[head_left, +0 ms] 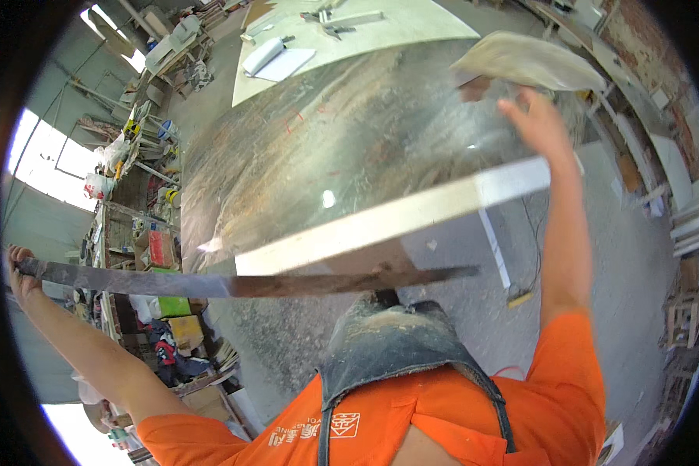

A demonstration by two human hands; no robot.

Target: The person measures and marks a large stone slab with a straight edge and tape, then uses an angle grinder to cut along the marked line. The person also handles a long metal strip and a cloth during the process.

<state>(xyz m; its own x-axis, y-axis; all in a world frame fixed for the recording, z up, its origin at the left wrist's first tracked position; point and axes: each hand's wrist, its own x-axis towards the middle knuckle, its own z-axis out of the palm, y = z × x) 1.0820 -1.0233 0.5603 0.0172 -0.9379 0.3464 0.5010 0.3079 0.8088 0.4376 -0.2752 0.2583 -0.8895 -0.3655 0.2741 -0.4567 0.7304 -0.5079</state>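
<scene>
My left hand (25,272) is closed round the left end of a long, narrow dark strip (171,285). The strip lies level across in front of my apron, its far end reaching right of my middle. At the upper right, my right arm stretches over a large glossy brown-grey marble-patterned slab (311,147). My right hand (536,120) is blurred, with its thumb and a finger apart. Just beyond those fingertips is a beige piece (528,60), smeared by motion and perhaps cloth. Whether they touch is unclear. A pale band (388,221) runs along the slab's near edge.
Past the slab is a white board (365,31) with an open notebook (276,62) and metal tools (330,23). Cluttered shelves (144,233) line the left. On the floor at right are a white strip (495,248) and a brush-like thing (519,299). Boards lean along the right wall.
</scene>
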